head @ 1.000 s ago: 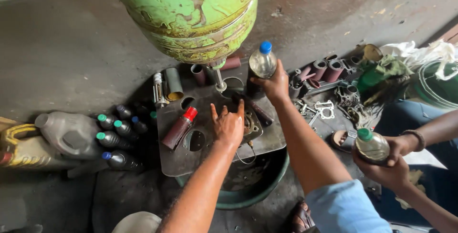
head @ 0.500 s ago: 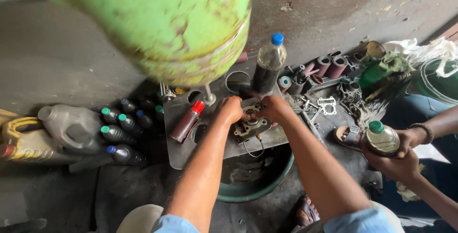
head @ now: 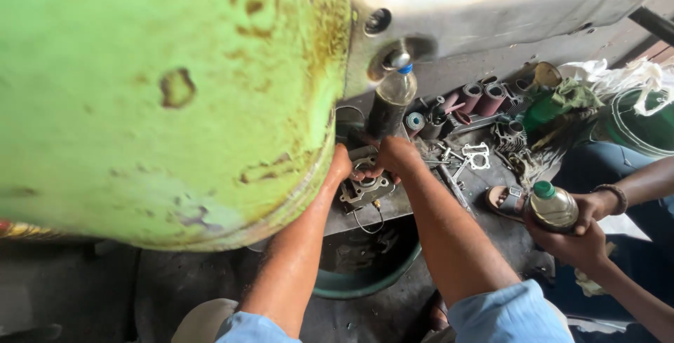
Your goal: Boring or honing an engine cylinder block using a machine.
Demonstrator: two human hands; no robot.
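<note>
A grey metal engine part [head: 366,190] with a round bore and bolt holes lies on a dark metal tray [head: 365,215]. My left hand [head: 341,167] grips its left side, partly hidden behind a big green tank [head: 161,97]. My right hand [head: 394,157] closes on its upper right side. Just behind my hands stands a clear bottle of dark oil with a blue cap [head: 390,104], untouched.
The tray rests on a green basin [head: 365,283]. Brown cylinders [head: 481,97], small metal parts and gaskets [head: 477,155] lie at the back right. At the right, another person's hands [head: 583,234] hold a green-capped oil bottle [head: 552,206]. A silver metal panel [head: 505,6] hangs overhead.
My right hand set the blue-capped bottle down on the tray and let it go. Both hands came together on the metal part. The green tank now fills the left of the view.
</note>
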